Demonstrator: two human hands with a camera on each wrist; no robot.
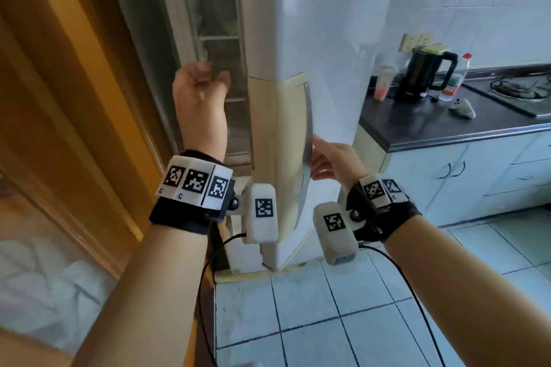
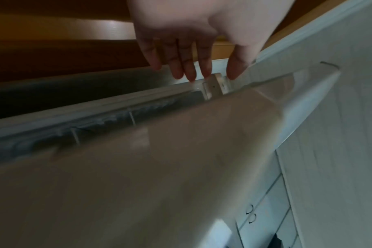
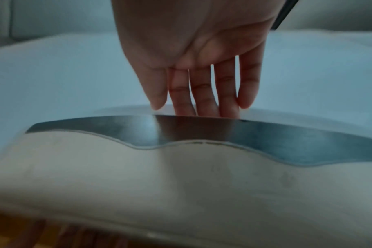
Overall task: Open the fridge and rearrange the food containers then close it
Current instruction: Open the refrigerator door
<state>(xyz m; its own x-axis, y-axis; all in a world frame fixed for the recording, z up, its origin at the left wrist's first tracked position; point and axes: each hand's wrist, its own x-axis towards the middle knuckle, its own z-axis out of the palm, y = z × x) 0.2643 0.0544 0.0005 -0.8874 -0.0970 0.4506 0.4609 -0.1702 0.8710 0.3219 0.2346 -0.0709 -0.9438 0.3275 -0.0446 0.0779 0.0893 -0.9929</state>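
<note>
The white fridge door (image 1: 313, 24) stands ajar, its edge turned toward me, with wire shelves (image 1: 219, 39) of the fridge interior showing left of it. No food containers can be made out. My right hand (image 1: 331, 161) is at the silver door handle (image 1: 308, 140). Its fingers (image 3: 202, 87) slip behind the handle (image 3: 202, 130), tips hidden, and the thumb lies on the near side. My left hand (image 1: 199, 89) is raised in front of the gap, loosely curled and holding nothing. In the left wrist view the left hand (image 2: 191, 58) hangs over the door's (image 2: 159, 167) top corner.
A wooden door frame (image 1: 74, 83) runs along the left. To the right, a dark counter (image 1: 432, 128) carries a black kettle (image 1: 423, 74), a bottle (image 1: 456, 77), a pink cup (image 1: 384, 83) and a gas hob (image 1: 521, 89). White cabinets (image 1: 477, 170) stand below, and pale floor tiles (image 1: 328, 322) are underfoot.
</note>
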